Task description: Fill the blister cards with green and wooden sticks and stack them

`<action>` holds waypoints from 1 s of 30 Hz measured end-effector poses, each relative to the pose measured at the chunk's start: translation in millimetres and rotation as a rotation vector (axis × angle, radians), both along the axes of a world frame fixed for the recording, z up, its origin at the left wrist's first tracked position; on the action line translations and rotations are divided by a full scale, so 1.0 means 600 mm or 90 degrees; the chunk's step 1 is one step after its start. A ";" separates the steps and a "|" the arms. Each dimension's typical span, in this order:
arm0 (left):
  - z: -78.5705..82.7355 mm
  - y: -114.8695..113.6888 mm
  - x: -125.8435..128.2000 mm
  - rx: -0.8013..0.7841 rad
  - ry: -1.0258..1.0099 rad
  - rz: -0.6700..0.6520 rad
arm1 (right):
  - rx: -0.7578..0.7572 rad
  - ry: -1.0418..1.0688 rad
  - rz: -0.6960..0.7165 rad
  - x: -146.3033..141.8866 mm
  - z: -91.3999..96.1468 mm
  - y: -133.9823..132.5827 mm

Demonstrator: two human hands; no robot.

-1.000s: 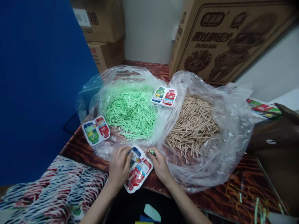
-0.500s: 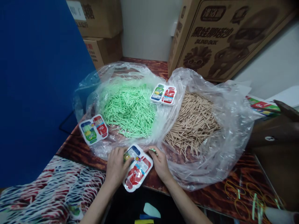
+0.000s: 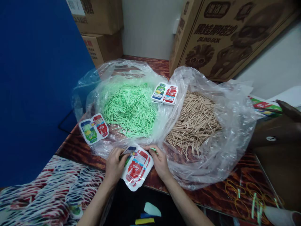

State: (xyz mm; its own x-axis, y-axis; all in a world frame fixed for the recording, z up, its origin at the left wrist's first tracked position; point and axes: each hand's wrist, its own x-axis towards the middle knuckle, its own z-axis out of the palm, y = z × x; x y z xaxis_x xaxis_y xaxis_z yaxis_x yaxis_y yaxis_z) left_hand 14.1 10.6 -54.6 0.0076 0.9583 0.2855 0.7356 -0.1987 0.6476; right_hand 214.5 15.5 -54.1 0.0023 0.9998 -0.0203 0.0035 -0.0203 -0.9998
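L hand [image 3: 114, 164] pinching cola pack [image 3: 136, 169], R hand [image 3: 161, 163] closed round a few green sticks [image 3: 154, 150]: spill risk, imo.
Pack's betw. the hands, over near edge of table [image 3: 80, 153], gripped one side only afaict, so might tip; if R hand slackens, sticks could scatter, poss. into brown pile [image 3: 195, 122] close by. Can't tell if R touches pack.

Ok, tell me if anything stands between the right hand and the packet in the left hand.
Nothing visible does. The right hand, holding green sticks, is right beside the packet's upper right edge; contact is hard to tell. The left hand grips the opposite side.
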 end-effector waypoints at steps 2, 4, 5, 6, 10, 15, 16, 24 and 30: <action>-0.001 -0.001 -0.001 0.009 0.003 0.008 | 0.000 -0.002 0.000 0.000 0.000 -0.001; -0.002 -0.001 -0.002 0.005 0.016 0.011 | 0.002 -0.008 -0.001 -0.001 -0.001 -0.002; -0.002 -0.001 -0.002 0.002 0.022 0.012 | 0.005 -0.012 -0.002 -0.001 -0.001 -0.002; -0.002 -0.001 -0.002 0.002 0.025 0.013 | 0.009 -0.017 -0.003 -0.001 -0.001 -0.002; -0.001 -0.003 -0.001 0.026 0.018 0.038 | 0.022 -0.025 -0.005 -0.002 -0.002 -0.003; 0.000 -0.008 0.000 0.039 0.017 0.068 | 0.026 -0.028 -0.007 -0.002 -0.001 -0.004; 0.001 -0.009 0.000 0.047 0.017 0.070 | 0.027 -0.030 -0.007 -0.002 -0.001 -0.004; 0.004 -0.012 -0.008 0.095 -0.007 0.033 | 0.045 -0.033 0.000 -0.001 -0.004 -0.002; 0.011 -0.010 -0.018 0.106 -0.060 0.049 | 0.056 -0.033 -0.002 0.001 -0.011 -0.002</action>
State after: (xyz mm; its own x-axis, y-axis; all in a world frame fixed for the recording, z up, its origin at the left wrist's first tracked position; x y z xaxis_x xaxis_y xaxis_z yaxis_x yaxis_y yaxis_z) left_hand 3.2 4.8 -48.0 -0.0978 0.8943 0.4366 0.6906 -0.2549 0.6768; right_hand 215.4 14.2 -60.4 0.0047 0.9977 0.0674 0.0559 0.0670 -0.9962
